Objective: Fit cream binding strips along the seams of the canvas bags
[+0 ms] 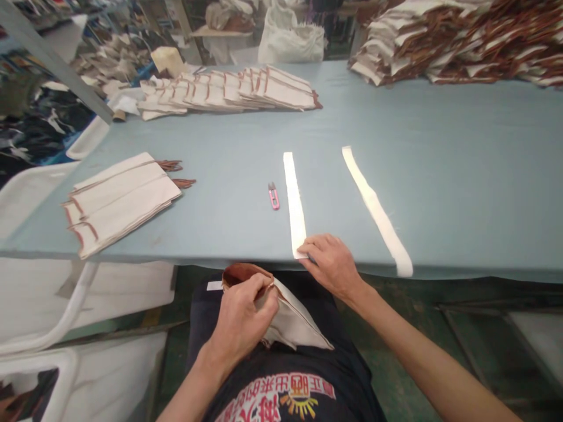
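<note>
In my lap lies a cream cloth pouch [295, 316] with a brown inside, its mouth facing the table. My left hand [246, 310] is closed on the pouch's rim, thumb and fingers pinching the edge. At the table's front edge my right hand [331, 262] is closed, its fingertips pressed together on the near end of a straight white strip [294, 199]. What lies under those fingers is partly hidden. Left of this strip is a pair of pink thread snips [273, 197]. A second white strip [377, 210], slightly curved, lies to the right.
A stack of cream cloth pieces [125, 202] with brown cords lies at the table's left. Overlapping cream pieces [233, 89] form a row at the back. A large brown-and-cream heap [457, 41] and a white sack [290, 35] stand beyond the blue-grey table [475, 176].
</note>
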Demonstrator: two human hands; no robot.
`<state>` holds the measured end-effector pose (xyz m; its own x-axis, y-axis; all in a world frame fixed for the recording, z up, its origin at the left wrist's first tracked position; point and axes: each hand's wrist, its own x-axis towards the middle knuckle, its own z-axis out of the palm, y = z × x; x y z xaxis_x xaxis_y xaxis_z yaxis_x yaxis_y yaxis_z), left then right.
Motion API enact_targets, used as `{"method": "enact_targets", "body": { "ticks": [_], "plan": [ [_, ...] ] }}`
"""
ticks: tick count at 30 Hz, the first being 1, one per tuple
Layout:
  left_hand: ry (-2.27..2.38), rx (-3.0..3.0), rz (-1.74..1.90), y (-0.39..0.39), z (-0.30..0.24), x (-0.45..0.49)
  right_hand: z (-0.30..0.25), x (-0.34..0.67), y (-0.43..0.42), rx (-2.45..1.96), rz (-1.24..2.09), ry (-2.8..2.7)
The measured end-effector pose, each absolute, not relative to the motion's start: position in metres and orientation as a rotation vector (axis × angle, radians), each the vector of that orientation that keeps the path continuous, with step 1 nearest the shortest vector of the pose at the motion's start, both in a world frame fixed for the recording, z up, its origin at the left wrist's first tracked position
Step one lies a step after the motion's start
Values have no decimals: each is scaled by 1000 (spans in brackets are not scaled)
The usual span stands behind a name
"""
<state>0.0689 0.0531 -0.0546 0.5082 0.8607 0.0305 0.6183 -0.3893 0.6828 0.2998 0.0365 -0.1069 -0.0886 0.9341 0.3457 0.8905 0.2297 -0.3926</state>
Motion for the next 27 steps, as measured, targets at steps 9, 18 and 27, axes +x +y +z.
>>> {"method": "enact_targets", "body": {
  "ticks": [9, 18, 27],
  "plan": [
    [1153, 2300, 553, 77, -79, 96, -100, 307, 44, -1707, 276, -1917],
    [963, 2553, 321, 89, -105, 113, -87, 313, 59, -1854, 526, -1690],
    [1025, 2555, 182, 90, -92, 118, -74, 338, 133, -1962, 489, -1454]
  ]
}}
